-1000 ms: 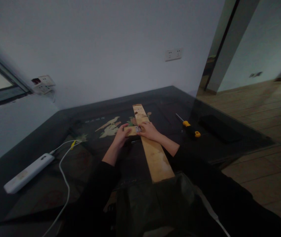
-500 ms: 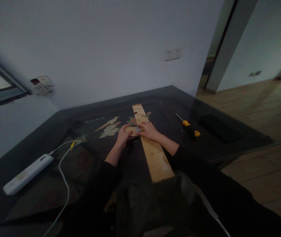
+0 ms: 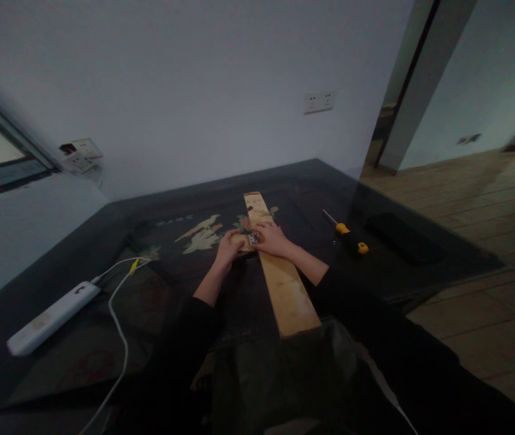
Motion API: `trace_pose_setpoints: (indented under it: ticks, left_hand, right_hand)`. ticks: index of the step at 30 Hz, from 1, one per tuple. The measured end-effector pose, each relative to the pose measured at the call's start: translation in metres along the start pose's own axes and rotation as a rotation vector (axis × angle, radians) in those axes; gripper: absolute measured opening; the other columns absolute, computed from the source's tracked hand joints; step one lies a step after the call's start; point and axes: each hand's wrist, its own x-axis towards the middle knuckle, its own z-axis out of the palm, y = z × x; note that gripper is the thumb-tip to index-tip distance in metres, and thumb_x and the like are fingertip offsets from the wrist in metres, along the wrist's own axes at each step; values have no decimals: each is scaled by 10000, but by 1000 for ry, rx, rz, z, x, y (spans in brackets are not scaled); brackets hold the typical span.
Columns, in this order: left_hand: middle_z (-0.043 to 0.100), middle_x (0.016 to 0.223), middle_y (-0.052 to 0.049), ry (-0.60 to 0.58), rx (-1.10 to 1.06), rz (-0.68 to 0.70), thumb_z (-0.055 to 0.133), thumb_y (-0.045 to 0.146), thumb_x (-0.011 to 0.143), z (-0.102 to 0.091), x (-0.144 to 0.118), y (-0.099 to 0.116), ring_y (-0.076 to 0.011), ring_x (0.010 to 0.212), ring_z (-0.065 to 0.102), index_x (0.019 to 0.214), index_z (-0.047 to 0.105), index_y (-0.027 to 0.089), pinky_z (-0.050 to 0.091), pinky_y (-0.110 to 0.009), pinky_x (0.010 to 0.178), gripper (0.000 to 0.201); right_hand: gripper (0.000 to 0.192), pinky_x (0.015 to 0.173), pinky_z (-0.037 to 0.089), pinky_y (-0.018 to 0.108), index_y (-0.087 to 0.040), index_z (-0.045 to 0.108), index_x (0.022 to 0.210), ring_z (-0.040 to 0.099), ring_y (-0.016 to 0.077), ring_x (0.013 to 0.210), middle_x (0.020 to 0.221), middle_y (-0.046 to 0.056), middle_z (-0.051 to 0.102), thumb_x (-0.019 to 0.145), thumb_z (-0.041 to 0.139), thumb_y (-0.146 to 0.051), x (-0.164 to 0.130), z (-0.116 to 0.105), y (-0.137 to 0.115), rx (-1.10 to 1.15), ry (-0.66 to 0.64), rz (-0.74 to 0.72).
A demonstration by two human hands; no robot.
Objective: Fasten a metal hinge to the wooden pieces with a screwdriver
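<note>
A long wooden board (image 3: 288, 295) lies on the dark table, running from its near edge toward the wall. My left hand (image 3: 225, 249) grips a short wooden piece (image 3: 243, 244) that meets the board's left side. Where the two woods join sits a small silvery metal plate (image 3: 254, 239) with dark spots that look like holes; its exact kind is too small to tell. Resting across the board, my right hand (image 3: 277, 240) has its fingers closed on the metal plate. A yellow-and-black screwdriver (image 3: 346, 233) lies to the right of my right hand, touched by neither hand.
On the left lies a white power strip (image 3: 53, 317) with a pale cable (image 3: 119, 323) trailing to the near edge. A dark flat object (image 3: 402, 238) lies on the right of the table (image 3: 180, 332). A wall with sockets (image 3: 319, 102) stands behind.
The hands, board and metal plate keep practically the same places. Only the camera view has shifted slightly.
</note>
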Motion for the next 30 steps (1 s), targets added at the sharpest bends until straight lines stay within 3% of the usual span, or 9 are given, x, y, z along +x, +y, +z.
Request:
trace_pose_setpoints:
  ticks: [2, 9, 15, 23, 27, 30]
  left_hand:
    - [640, 977, -74, 2, 8, 19, 593, 44, 736, 0, 0, 0, -142, 696, 644, 1164, 576, 159, 591, -299, 622, 443]
    - [656, 952, -68, 9, 101, 53, 595, 87, 750, -2, 3, -3, -149, 705, 651, 1191, 566, 153, 579, -294, 636, 447]
    - [683, 977, -64, 49, 271, 163, 641, 102, 703, -8, 10, -6, -189, 820, 658, 1120, 623, 166, 551, -315, 760, 422]
    - [689, 1071, -92, 99, 520, 278, 626, 114, 703, -18, 19, -10, -232, 969, 643, 1127, 631, 152, 497, -351, 889, 426]
    - [681, 1147, -107, 164, 560, 257, 611, 89, 683, -35, 25, -5, -242, 1027, 638, 1095, 647, 156, 475, -352, 936, 420]
    - [669, 1184, -125, 248, 595, 230, 606, 115, 716, -62, 28, -1, -259, 1074, 627, 1111, 633, 161, 461, -369, 961, 398]
  right_hand:
    - [566, 1014, 311, 609, -228, 581, 1302, 391, 374, 1298, 1316, 136, 565, 757, 694, -329, 3, -1, -1, -2, -19, -39]
    - [430, 984, 394, 391, -150, 656, 1202, 560, 264, 1117, 1161, 131, 662, 783, 674, -246, 10, -2, -1, 27, -54, -175]
    - [281, 945, 394, 364, -151, 699, 1089, 564, 229, 1028, 1042, 102, 682, 819, 658, -220, 10, 1, -2, 40, -17, -204]
    - [225, 953, 381, 368, -169, 711, 1055, 525, 227, 1062, 1085, 97, 662, 855, 639, -241, 8, 6, 0, 68, 29, -202]
    - [200, 948, 381, 372, -174, 713, 1031, 540, 220, 1042, 1075, 92, 671, 858, 635, -237, 8, 7, 2, 86, 32, -207]
    - [190, 947, 381, 370, -175, 716, 1011, 540, 221, 1046, 1070, 89, 675, 847, 650, -247, 9, 8, 3, 96, 38, -207]
